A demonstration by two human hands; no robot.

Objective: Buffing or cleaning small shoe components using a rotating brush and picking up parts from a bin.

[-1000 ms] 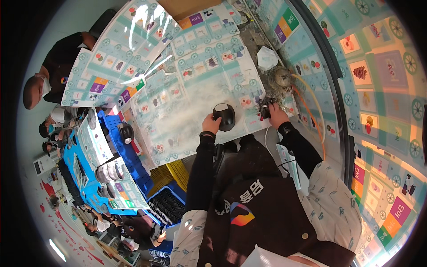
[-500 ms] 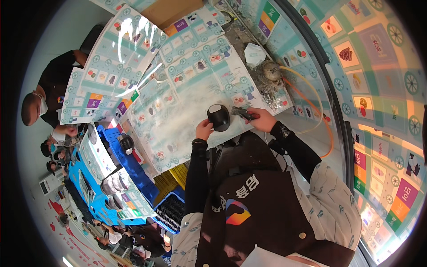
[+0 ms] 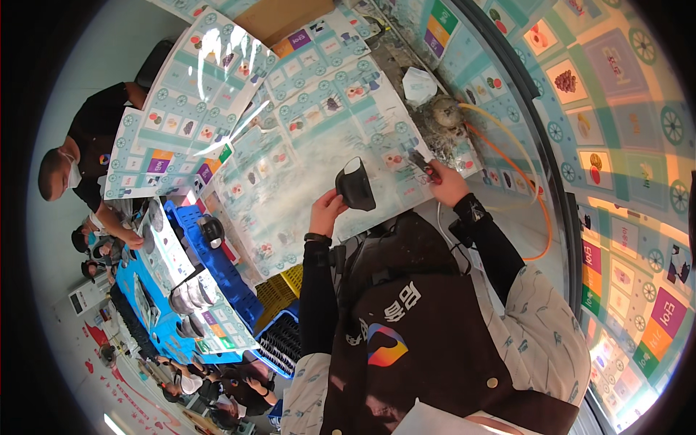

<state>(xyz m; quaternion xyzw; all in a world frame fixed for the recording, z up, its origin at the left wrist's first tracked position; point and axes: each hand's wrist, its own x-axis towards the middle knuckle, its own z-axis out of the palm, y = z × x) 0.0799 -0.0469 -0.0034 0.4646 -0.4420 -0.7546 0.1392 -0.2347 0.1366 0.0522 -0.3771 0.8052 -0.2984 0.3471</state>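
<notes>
My left hand (image 3: pixel 328 214) grips the lower left edge of a black curved part (image 3: pixel 354 187), which tilts above the covered table and has a pale oval face at its top. My right hand (image 3: pixel 450 183) is wrapped round a dark hand tool (image 3: pixel 421 166) with red on its handle; its exact kind is hard to make out. The tool's head points up and left, apart from the black part. Under both hands lies a patterned table cover (image 3: pixel 312 167) with a whitish, worn middle.
Beyond my right hand a white faceted object (image 3: pixel 418 87) stands near a round, dusty metal piece (image 3: pixel 445 113). Yellow and orange hoses (image 3: pixel 549 225) loop down at the right. Blue crates (image 3: pixel 243 293) with black parts stand at the left, where a co-worker (image 3: pixel 98 148) works behind patterned panels.
My right hand has drawn the tool away to the right and slightly up, widening the gap to the black part. My left hand has tilted the part. A co-worker's arm now reaches forward.
</notes>
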